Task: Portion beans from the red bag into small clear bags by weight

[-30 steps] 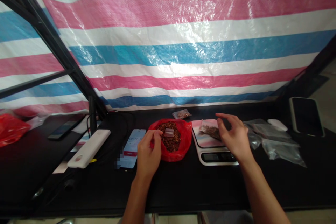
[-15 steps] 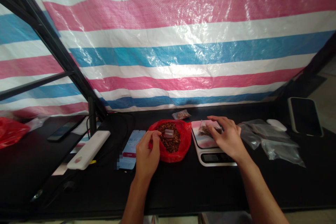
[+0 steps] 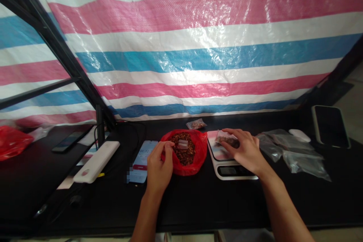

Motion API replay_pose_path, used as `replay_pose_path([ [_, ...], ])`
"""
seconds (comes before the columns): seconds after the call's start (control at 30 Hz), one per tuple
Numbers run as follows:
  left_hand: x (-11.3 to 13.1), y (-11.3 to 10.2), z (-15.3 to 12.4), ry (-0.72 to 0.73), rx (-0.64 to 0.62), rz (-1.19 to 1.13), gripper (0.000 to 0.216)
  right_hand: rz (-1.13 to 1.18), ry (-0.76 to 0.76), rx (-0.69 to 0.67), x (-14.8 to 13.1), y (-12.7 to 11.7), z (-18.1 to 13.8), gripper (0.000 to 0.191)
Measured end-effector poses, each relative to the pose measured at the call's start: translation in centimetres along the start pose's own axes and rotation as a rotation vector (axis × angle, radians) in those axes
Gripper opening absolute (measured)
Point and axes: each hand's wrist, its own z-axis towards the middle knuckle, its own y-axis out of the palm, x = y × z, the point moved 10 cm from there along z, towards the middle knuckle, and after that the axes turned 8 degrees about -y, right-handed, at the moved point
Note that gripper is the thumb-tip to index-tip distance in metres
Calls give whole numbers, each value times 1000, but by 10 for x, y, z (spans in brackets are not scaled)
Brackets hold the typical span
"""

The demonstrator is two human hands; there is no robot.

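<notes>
My right hand [image 3: 245, 149] has its thumb and fingers around a small clear plastic bag [image 3: 222, 138] of brown pieces. This bag is over the plate of a white kitchen scale [image 3: 217, 168]; the palm hides part of both. At the left rim of an open red plastic bag [image 3: 202, 155], my left hand [image 3: 160, 159] is closed in a pinch, and what its fingertips hold, if anything, cannot be made out. Small reddish-brown dried pieces [image 3: 185, 157] fill the red bag, and a little clear plastic container [image 3: 183, 144] lies on top of them.
Behind the red bag lies another filled clear bag [image 3: 196, 124]. Flat clear bags [image 3: 303, 162] and a white mouse-like object [image 3: 300, 135] are right of the scale. A lit phone [image 3: 140, 160], a white power bank [image 3: 96, 162] and cables are left. A dark-screened device [image 3: 330, 126] stands far right.
My right thumb and fingers have closed in around the small clear bag on the scale. My left hand keeps its pinch in the same place.
</notes>
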Motion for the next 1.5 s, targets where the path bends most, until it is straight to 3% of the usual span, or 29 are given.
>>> replay_pose_path([
  [0.13, 1, -1, -1, 3, 3, 1, 29, 103, -50, 83, -5, -7, 5, 26],
  [0.27, 4, 1, -1, 10, -2, 1, 29, 53, -181, 253, -50, -25, 6, 23],
  [0.4, 4, 2, 0, 10, -6, -1, 29, 18, -350, 65, -104, 2, 4, 25],
  [0.53, 1, 1, -1, -8, 1, 3, 29, 125, -387, -79, -121, 26, 1, 26],
  [0.87, -1, -1, -1, -15, -4, -6, 29, 148, -344, -81, -125, 37, -2, 41],
  [1.2, -2, -4, 0, -25, -3, -3, 29, 210, -299, -86, -115, 37, 1, 33],
  [1.37, -3, -5, 0, -22, 0, 2, 30, 255, -280, -16, -106, 24, 4, 28],
  [1.5, -2, -5, 0, -21, -4, 0, 30, 343, -192, 117, -69, 0, 9, 23],
])
